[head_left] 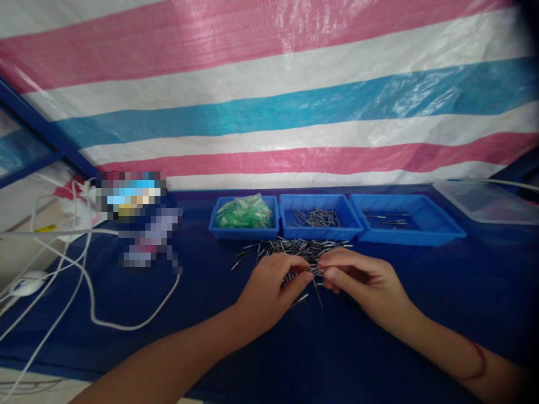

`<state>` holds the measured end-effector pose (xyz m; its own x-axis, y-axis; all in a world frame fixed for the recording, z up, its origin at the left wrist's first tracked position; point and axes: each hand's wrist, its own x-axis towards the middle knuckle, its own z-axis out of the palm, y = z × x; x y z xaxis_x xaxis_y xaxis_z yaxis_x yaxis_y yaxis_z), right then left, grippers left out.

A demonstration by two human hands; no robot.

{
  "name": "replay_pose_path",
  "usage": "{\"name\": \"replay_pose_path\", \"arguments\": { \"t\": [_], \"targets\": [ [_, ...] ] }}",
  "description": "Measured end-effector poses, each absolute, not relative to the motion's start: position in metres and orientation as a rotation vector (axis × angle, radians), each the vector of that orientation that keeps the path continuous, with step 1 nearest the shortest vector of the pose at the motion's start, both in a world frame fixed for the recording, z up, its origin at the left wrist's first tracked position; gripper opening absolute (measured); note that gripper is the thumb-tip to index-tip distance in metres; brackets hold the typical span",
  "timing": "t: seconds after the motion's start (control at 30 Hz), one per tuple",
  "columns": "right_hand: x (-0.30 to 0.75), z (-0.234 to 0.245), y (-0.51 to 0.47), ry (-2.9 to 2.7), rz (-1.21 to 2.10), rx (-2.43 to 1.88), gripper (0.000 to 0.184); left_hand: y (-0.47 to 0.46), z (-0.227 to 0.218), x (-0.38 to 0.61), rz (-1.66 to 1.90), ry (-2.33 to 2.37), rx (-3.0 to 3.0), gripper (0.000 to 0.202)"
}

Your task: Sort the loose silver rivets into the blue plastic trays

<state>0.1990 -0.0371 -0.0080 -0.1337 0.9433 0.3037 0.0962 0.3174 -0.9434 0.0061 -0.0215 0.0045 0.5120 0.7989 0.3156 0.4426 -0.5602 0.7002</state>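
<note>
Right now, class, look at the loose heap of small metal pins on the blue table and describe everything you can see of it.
The heap of metal pins is a scatter of thin, grey, shiny rods, each short and straight, lying flat and crossed at all angles on the dark blue table. It sits just in front of the middle blue tray. The left hand and right hand meet at its near edge, fingers pinching a few pins. Some strays lie apart at the left and beneath the hands.
</note>
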Motion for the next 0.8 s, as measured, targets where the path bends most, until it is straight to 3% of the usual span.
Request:
{"name": "replay_pose_path", "arguments": {
  "t": [0.3,0.57,0.8],
  "targets": [
    [0.196,-0.0087,-0.0384,-1.421,1.134,-1.079,0.02,-0.0214,0.0042,0.0073,0.858,1.051,1.996,0.015],
    [0.1932,-0.0064,-0.0396,-1.751,0.704,-1.178,0.015,-0.0208,0.0011,0.0086,0.972,1.109,1.84,0.015],
    [0.1924,-0.0078,-0.0402,-1.895,0.635,-1.113,0.017,-0.0262,0.0057,0.0108,1.002,1.059,1.878,0.015]
  ]
}}
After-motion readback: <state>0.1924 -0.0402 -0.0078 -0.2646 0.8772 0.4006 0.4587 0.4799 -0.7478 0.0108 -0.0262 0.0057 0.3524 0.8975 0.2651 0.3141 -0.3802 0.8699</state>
